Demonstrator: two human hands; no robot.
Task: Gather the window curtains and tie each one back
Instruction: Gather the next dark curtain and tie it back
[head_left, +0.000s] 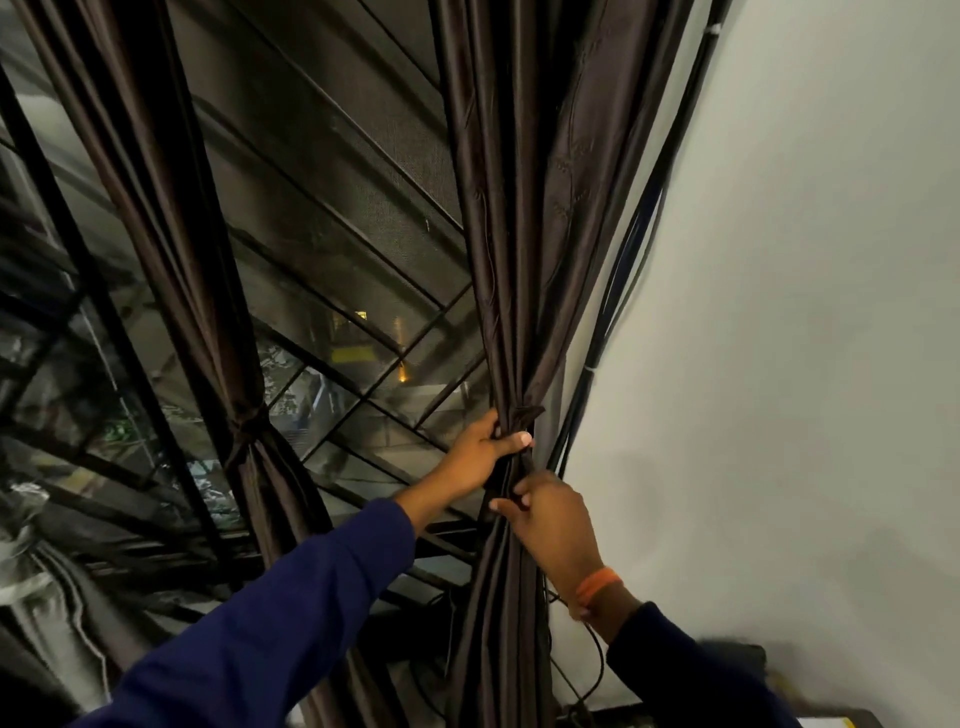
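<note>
Beside the white wall (779, 312), the left hand (480, 452) is gripping the gathered right curtain (511, 260) at its tie-back (524, 415) while the right hand (550, 519) is pinching the strap's tail below, likely tightening curtain 2's knot; curtain 1 (208, 312) is hanging tied.

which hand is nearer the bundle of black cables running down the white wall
Right. The right hand pinches the dark brown curtain just beside the black cables; the left hand grips the curtain's far side.

curtain (511, 260) top cut off, tie-back (524, 415) half hidden
</note>
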